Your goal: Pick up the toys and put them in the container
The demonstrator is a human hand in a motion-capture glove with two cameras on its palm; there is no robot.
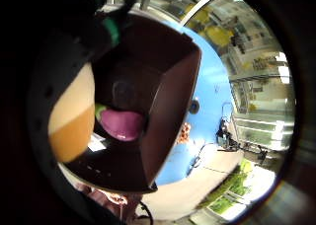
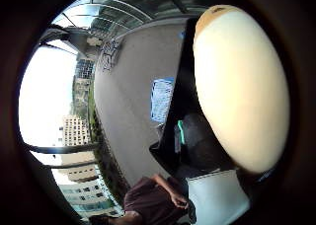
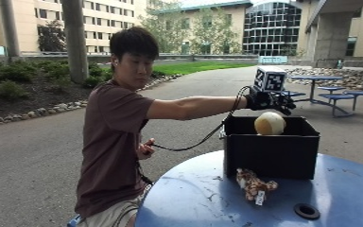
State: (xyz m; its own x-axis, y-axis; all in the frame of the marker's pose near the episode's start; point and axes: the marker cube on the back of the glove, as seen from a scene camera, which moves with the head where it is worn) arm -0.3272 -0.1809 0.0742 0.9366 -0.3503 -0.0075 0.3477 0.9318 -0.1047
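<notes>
My gloved right hand (image 3: 271, 101) reaches out over the open black container (image 3: 271, 155) on the blue table. A cream and orange ball (image 3: 270, 124) is right under the palm, at the level of the container's mouth, and the fingers look spread above it, not wrapped round it. The ball (image 2: 237, 82) fills much of the thumb side view and shows beside the container wall (image 1: 168, 96) in the other ball (image 1: 74, 121) view. A purple toy (image 1: 123, 124) lies on the container floor. A spotted plush toy (image 3: 254, 183) lies on the table in front of the container.
The round blue table (image 3: 194, 203) has a dark hole (image 3: 306, 210) near its front edge. The person stands at the table's left side, the bare hand (image 3: 146, 149) holding a cable. Picnic tables (image 3: 332, 94) stand far behind.
</notes>
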